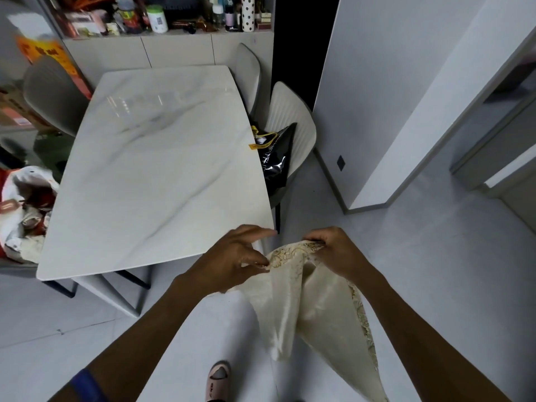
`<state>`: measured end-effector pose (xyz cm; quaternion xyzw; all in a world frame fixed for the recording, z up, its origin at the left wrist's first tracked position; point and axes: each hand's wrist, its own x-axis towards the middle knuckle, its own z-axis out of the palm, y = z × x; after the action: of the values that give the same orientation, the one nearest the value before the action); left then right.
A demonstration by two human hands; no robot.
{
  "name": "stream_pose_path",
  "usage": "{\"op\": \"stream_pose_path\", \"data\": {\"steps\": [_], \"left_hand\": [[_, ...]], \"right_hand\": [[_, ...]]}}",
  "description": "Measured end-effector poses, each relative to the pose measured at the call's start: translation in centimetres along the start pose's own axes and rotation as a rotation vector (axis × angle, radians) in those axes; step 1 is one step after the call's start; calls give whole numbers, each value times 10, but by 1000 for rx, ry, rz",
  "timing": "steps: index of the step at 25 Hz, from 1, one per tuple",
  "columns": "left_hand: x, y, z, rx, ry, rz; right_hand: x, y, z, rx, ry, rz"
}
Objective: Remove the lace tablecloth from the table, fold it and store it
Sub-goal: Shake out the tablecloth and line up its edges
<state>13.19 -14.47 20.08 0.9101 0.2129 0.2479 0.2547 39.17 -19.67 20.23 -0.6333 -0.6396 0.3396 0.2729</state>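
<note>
The cream lace tablecloth [319,303] hangs folded in front of me, off the table, with its gold-patterned lace border showing along the top and right edge. My left hand [235,253] pinches the cloth's upper left corner between thumb and fingers. My right hand [333,248] grips the upper right corner. The cloth droops down between my forearms toward the floor. The white marble table [162,169] stands bare to the left, its near right corner just behind my left hand.
Grey chairs [293,117] stand at the table's right side; one holds a black bag [277,158]. A chair with clutter sits at the left [23,216]. A cabinet with bottles [162,15] is behind. White wall and doorway at right. My slippered foot [217,378] is on the grey floor.
</note>
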Motion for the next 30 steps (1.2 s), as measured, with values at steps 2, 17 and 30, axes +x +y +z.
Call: {"op": "stream_pose_path", "data": {"steps": [2, 17, 30], "left_hand": [[7, 12, 9, -26, -32, -3], [40, 30, 19, -47, -47, -162], [66, 25, -16, -55, -129, -273]], "right_hand": [[-2, -1, 1, 25, 101, 54], [-36, 16, -21, 38, -23, 4], [-54, 34, -9, 152, 228, 28]]}}
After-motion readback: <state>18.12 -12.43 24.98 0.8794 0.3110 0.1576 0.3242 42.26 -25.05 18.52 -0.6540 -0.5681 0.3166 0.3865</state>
